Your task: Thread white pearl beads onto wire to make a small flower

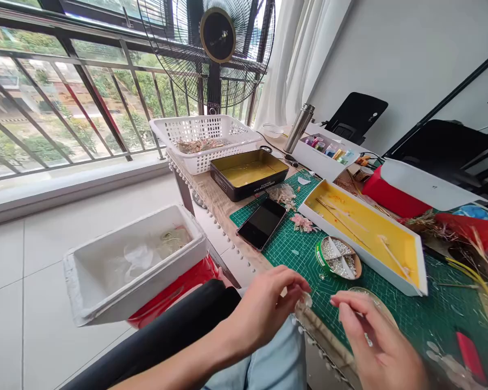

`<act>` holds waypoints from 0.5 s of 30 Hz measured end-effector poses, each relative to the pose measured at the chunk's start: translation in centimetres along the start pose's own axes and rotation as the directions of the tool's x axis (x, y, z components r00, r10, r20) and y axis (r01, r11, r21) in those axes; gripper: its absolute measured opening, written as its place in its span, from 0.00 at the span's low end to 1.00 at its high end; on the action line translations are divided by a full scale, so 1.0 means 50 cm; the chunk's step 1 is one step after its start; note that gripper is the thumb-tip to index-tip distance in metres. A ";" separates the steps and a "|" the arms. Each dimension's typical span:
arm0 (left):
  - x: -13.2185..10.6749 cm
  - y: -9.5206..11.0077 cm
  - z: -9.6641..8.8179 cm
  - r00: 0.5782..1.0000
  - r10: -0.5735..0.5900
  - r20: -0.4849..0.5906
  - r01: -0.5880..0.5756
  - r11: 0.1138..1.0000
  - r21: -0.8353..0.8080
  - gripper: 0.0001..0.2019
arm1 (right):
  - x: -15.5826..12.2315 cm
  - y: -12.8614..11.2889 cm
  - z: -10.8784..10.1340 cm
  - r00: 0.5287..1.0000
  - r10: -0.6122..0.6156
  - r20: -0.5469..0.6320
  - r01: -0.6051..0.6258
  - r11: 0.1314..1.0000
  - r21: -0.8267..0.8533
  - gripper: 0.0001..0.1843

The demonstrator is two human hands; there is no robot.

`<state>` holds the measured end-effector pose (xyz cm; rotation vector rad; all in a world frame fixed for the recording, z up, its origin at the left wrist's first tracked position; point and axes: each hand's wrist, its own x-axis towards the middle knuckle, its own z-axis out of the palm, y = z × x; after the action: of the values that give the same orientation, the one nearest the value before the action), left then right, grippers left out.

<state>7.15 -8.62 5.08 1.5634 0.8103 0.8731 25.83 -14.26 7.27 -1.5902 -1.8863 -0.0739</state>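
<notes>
left grip (264, 306): holding translucent piece (307, 299) | right grip (377, 338): nearby | pearl tub (319, 258): on green mat (282, 253)

A brushed-metal flask (300, 127) gleams across from where I stand, and a glossy glass-fronted phone (262, 223) lies on a matt green mat (284, 255) near shiny, pearly beads (331, 250); smooth plastic forms the basket (189, 160), woven-looking fabric the desk cloth (205, 188), rough-edged foam, apparently, the box (136, 295) above smooth floor tiles (4, 338)
</notes>
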 end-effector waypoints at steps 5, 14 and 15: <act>-0.016 -0.001 0.010 0.989 -0.074 0.129 0.119 0.916 -0.382 0.12 | -0.034 -0.025 0.005 0.994 0.035 0.105 -0.053 0.984 0.169 0.07; -0.035 -0.026 0.025 0.887 -0.231 0.400 0.454 0.592 -0.665 0.23 | -0.082 -0.060 -0.007 0.912 0.274 0.306 -0.376 0.855 0.356 0.11; -0.037 -0.025 0.029 0.882 -0.239 0.407 0.465 0.587 -0.663 0.23 | -0.086 -0.062 -0.008 0.911 0.284 0.298 -0.382 0.854 0.353 0.11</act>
<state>7.44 -10.73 3.48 0.7058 0.4302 0.5476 23.40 -18.95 6.49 -1.6545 -1.6186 0.6478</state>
